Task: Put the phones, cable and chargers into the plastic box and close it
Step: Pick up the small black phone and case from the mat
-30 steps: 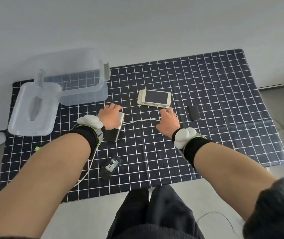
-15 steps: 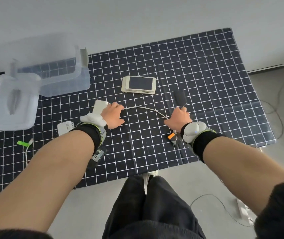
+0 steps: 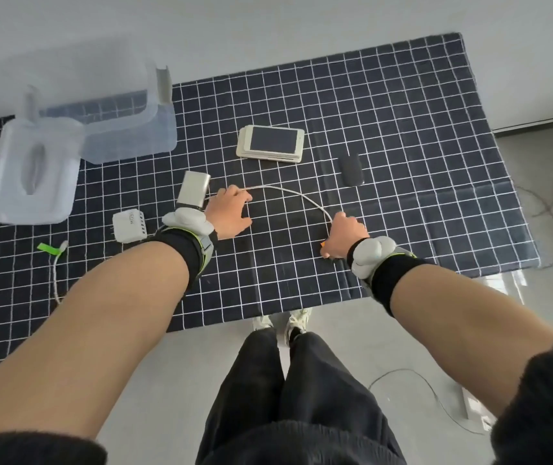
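Both hands [image 3: 229, 213] [image 3: 345, 236] gripping one cable [image 3: 288, 191]

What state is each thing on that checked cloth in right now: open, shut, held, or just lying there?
Plastic box: open, empty.
Lid: off, beside the box.
Phones: stacked, untouched.
White cable: held at both ends.
Left hand: pinching the cable.
Right hand: gripping the cable.
White charger: lying loose.
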